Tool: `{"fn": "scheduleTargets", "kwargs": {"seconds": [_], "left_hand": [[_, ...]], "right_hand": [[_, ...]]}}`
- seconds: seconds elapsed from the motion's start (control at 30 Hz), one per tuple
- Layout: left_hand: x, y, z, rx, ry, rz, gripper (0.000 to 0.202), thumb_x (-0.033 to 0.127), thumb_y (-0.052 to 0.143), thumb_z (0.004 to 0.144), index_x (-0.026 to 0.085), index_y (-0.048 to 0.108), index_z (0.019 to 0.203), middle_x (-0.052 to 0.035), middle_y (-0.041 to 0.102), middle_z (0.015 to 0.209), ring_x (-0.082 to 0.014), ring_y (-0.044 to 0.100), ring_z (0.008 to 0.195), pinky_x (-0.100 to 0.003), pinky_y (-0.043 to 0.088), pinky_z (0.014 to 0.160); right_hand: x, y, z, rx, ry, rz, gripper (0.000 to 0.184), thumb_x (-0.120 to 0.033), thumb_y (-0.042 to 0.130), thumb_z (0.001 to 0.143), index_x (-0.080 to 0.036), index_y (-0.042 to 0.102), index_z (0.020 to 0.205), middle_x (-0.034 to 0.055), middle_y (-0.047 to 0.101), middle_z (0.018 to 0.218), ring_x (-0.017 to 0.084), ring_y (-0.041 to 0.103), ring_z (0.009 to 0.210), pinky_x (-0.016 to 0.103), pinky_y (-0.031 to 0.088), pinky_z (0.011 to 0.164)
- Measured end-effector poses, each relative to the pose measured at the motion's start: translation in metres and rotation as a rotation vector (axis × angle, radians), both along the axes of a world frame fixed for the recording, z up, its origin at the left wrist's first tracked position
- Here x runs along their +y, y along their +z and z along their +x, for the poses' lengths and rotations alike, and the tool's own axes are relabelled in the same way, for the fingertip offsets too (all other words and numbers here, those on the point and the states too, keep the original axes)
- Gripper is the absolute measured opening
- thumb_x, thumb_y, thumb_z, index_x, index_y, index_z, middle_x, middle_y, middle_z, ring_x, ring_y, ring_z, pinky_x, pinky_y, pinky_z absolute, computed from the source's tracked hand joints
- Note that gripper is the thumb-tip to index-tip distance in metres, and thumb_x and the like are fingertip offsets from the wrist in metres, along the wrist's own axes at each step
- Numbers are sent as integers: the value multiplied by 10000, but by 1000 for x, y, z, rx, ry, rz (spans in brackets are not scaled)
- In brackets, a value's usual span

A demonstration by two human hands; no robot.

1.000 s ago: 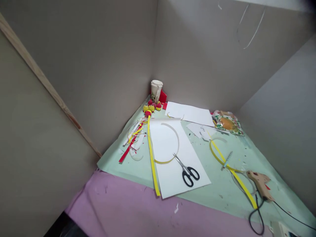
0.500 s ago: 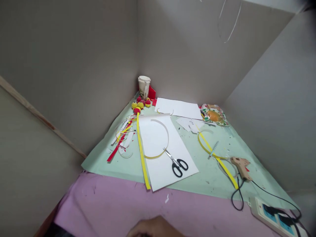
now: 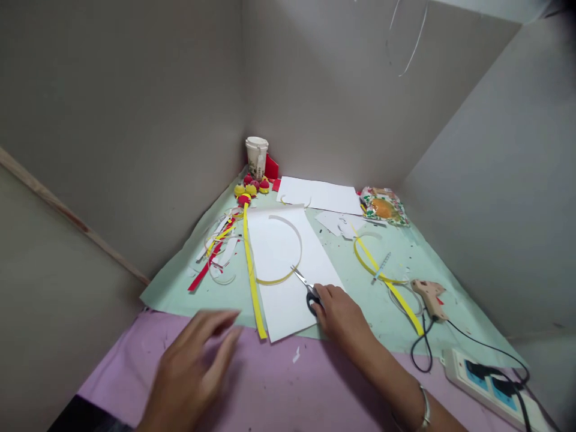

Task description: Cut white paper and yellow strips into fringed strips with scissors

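My right hand (image 3: pixel 341 315) has its fingers on the black handles of the scissors (image 3: pixel 303 279), which lie on a white sheet (image 3: pixel 281 249). The hand covers most of the handles. The blades point away, with their tips at a thin curved band (image 3: pixel 276 281), yellow along its near part, that rests on the same sheet. Along the sheet's left edge runs a yellow strip (image 3: pixel 252 273). My left hand (image 3: pixel 195 363) is above the purple cloth at the near left, thumb and fingers apart, holding nothing.
Red, yellow and white strips (image 3: pixel 216 249) lie at the left. Behind them are several red and yellow balls (image 3: pixel 251 190) and a cup (image 3: pixel 256 157). At the right are a pen-like stick (image 3: pixel 382 267), a glue gun (image 3: pixel 429 297), its cord and a power strip (image 3: pixel 486 384). A patterned packet (image 3: pixel 384 207) sits farther back.
My right hand has come in from the bottom edge and reached the scissors' handles. My left hand has come up into view at the lower left. The whole view has shifted slightly.
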State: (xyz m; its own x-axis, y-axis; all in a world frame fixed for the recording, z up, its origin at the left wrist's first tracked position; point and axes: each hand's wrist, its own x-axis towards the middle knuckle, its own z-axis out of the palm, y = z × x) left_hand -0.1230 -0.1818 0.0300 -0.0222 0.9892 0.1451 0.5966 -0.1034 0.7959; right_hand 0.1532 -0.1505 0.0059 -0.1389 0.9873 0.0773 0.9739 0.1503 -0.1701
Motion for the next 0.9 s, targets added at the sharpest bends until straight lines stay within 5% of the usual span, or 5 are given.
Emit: {"fn": "scheduleTargets", "kwargs": {"seconds": [0.1,0.3,0.57,0.77,0.9], "left_hand": [[67,9,53,252,-301,137,281,341,562,881,216,661,1113,-101,652,1097,-262,599,1044,-352,456,902],[128,-1,91,512,-349,-67,134,214,551,846,196,683,828,-83,668,894,-221,621,823,-294,413,680],[137,8,73,-803,-146,-456,197,319,761,721,172,641,773,28,614,655,-109,562,579,-214,439,570],[138,-13,83,-1067,-81,-606,56,118,650,837,112,641,782,-52,690,758,-93,651,629,-179,535,636],[136,-18,87,-1190,-76,-699,106,67,586,870,97,616,773,-144,740,867,-172,729,799,-279,590,811]], "right_hand": [[1,3,-3,-42,-20,-11,173,-116,548,912,-177,609,1062,98,670,963,248,600,873,319,406,715],[3,13,-1,-58,-49,-49,186,-100,537,905,-190,606,1052,82,671,943,237,620,853,298,398,647],[8,8,21,472,-173,-86,347,-207,571,844,-204,611,1189,74,670,994,229,632,907,329,468,780],[16,16,11,1280,-266,-371,408,-336,622,826,-174,612,1201,27,652,865,171,615,764,276,472,651],[21,10,-4,1495,-293,-431,430,-368,668,831,-171,626,1211,21,648,831,168,606,791,248,441,614]]}}
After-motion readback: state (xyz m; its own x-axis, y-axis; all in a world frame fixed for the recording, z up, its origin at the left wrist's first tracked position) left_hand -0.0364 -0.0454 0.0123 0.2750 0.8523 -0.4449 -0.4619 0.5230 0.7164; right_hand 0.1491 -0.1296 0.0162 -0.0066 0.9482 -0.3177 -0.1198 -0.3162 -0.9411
